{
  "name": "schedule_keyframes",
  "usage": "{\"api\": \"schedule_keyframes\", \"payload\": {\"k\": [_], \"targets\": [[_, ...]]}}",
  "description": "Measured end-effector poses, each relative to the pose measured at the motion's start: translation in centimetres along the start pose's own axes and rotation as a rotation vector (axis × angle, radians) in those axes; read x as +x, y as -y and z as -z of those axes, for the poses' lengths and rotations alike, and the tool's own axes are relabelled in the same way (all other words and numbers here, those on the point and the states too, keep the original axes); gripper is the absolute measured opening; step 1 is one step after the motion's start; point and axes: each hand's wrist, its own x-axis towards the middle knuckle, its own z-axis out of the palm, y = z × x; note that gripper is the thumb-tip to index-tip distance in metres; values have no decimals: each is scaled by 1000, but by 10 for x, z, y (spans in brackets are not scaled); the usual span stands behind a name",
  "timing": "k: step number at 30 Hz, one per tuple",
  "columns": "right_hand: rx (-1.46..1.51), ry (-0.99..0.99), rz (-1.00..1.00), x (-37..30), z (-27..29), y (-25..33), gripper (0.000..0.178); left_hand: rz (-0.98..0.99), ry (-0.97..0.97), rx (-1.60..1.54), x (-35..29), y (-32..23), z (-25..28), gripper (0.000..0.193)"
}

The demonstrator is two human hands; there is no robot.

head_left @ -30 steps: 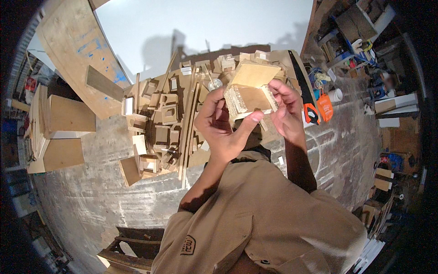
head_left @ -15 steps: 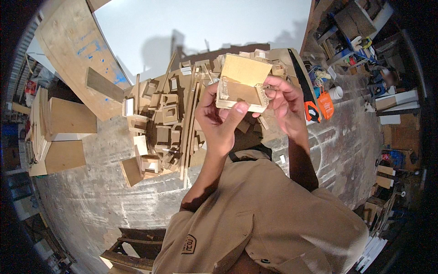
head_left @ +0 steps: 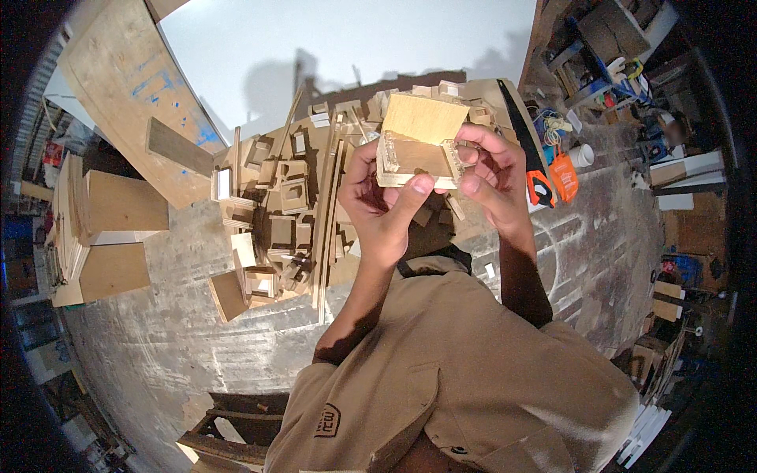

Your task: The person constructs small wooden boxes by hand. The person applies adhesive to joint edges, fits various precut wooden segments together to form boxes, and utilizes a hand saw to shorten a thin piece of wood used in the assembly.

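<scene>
A person in a tan work shirt holds a small open-sided plywood box (head_left: 418, 146) up in front of them with both hands. The left hand (head_left: 384, 205) grips the box's left end, its thumb pressed up against the lower edge; the right hand (head_left: 489, 169) pinches the right end between thumb and fingers. Pale glue shows along the box's inner seams, and nothing lies inside it. Below and to the left of the box, a heap of wood offcuts (head_left: 288, 225) and thin strips lies on the grey concrete floor (head_left: 158, 347). To the right of the box, a handsaw (head_left: 544, 169) with an orange and black handle rests on the floor. Far left of the box stand stacked plywood boxes (head_left: 106, 236), and a large plywood sheet (head_left: 126, 102) leans above them.
</scene>
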Motion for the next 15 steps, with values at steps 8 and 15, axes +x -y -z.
{"api": "schedule_keyframes", "payload": {"k": [8, 15], "targets": [[-5, -44, -46, 2, -4, 7, 49, -6, -3, 32, 2, 2, -2, 44], [-236, -159, 97, 6, -12, 20, 65, 14, -23, -11, 2, 4, -3, 40]]}}
